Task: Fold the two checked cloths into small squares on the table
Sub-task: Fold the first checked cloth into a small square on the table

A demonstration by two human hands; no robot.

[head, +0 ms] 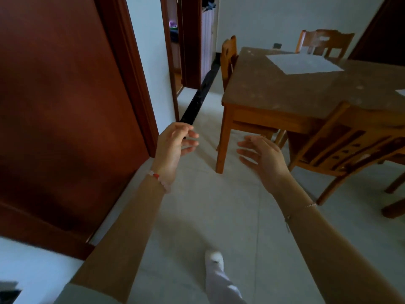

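**A:** Which step is in hand?

**B:** The approach, as I read it; no folding has begun. The person stands on the pale tiled floor, short of the brown speckled wood-framed counter.

**A:** And the hands?

**B:** Both are raised in front and hold nothing. The left hand has its fingers loosely curved and apart. The right hand is spread, palm turned inward.

**A:** Where are the cloths?

**B:** One pale rectangular cloth lies flat on the far part of the counter, well apart from both hands. A corner of a second pale cloth shows at the right edge, also on the counter. The checks are too faint to make out.

**A:** What does the next move call for?

**B:** Probably getting round the slatted orange-brown wooden chair to the counter's edge. Then each hand takes a corner of one cloth for the first fold.
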